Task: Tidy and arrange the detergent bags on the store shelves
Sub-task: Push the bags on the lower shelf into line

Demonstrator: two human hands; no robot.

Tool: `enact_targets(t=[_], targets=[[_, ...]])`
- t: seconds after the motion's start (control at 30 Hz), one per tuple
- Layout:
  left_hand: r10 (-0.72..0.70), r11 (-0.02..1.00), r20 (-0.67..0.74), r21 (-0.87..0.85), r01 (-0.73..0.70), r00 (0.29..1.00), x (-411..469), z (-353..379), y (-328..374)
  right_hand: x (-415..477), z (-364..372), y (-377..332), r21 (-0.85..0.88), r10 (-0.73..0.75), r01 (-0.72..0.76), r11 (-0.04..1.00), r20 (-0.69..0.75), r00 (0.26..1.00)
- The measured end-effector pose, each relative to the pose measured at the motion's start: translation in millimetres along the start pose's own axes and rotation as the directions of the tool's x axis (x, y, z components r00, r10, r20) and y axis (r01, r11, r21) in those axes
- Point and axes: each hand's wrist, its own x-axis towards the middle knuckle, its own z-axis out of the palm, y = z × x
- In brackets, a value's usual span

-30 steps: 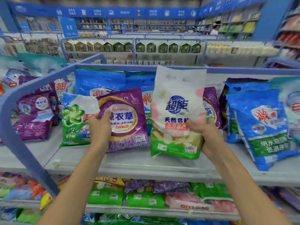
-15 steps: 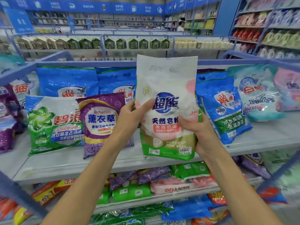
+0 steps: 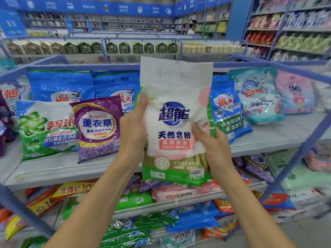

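The white bag (image 3: 176,122) stands upright in the air. Its long axis is vertical, the sealed top edge is up, and the green bottom band is down. The printed face is turned to the camera, and a price label (image 3: 196,173) sits at the lower right corner.

Both forearms rise from the near bottom edge and converge on the bag. The left hand (image 3: 133,133) grips the left edge at mid-height, with the thumb lying up along the front face and the fingers hidden behind the bag. The right hand (image 3: 213,145) grips the right edge slightly lower, with the thumb pressed on the front face and the fingers wrapped behind. The film creases under both thumbs.

The bag lies between the two hands, nearer than the upper shelf (image 3: 53,169). Its lower edge hangs below the shelf's front lip. On the shelf, a purple bag (image 3: 97,127) and a green bag (image 3: 46,129) lean to the left of the held bag. A blue bag (image 3: 227,111) leans to its right, partly hidden behind the white bag's right edge.
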Motion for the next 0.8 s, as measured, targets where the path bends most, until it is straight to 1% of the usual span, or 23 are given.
enact_targets(t=[0.07, 0.13, 0.2, 0.3, 0.37, 0.4, 0.43, 0.53, 0.6, 0.67, 0.8], targets=[[-0.098, 0.992, 0.079, -0.068, 0.103, 0.992, -16, 11, -6, -11, -19, -5, 0.004, 0.071, -0.071, 0.997, 0.002, 0.997], [-0.181, 0.979, 0.152, -0.063, 0.192, 0.972, -34, 20, -16, -23, -40, -5, 0.052, 0.141, -0.142, 0.989, 0.007, 0.99], [-0.233, 0.97, 0.231, -0.012, 0.242, 0.945, -53, 26, -27, -37, -59, -2, 0.125, 0.24, -0.243, 0.962, 0.038, 0.97], [-0.349, 0.936, 0.323, 0.155, 0.315, 0.88, -84, 30, -49, -58, -90, -2, 0.222, 0.357, -0.364, 0.905, 0.071, 0.931], [-0.442, 0.896, 0.375, 0.212, 0.389, 0.815, -106, 30, -65, -68, -109, -3, 0.246, 0.372, -0.384, 0.89, 0.095, 0.923], [-0.468, 0.883, 0.386, 0.215, 0.416, 0.795, -117, 31, -73, -71, -117, -2, 0.239, 0.366, -0.38, 0.893, 0.104, 0.925], [-0.462, 0.887, 0.393, 0.204, 0.415, 0.795, -127, 31, -82, -75, -123, -2, 0.217, 0.356, -0.37, 0.903, 0.102, 0.929], [-0.389, 0.921, 0.327, 0.154, 0.357, 0.861, -153, 34, -101, -81, -141, 1, 0.138, 0.332, -0.34, 0.93, 0.075, 0.94], [-0.38, 0.925, 0.261, 0.131, 0.358, 0.887, -163, 34, -109, -87, -151, 4, 0.062, 0.337, -0.342, 0.938, 0.085, 0.938], [-0.418, 0.908, 0.207, 0.114, 0.402, 0.885, -172, 30, -117, -97, -156, 9, 0.006, 0.351, -0.355, 0.935, 0.121, 0.928], [-0.542, 0.839, 0.133, 0.128, 0.528, 0.83, -187, 12, -132, -120, -161, 32, -0.032, 0.41, -0.41, 0.912, 0.132, 0.902]])
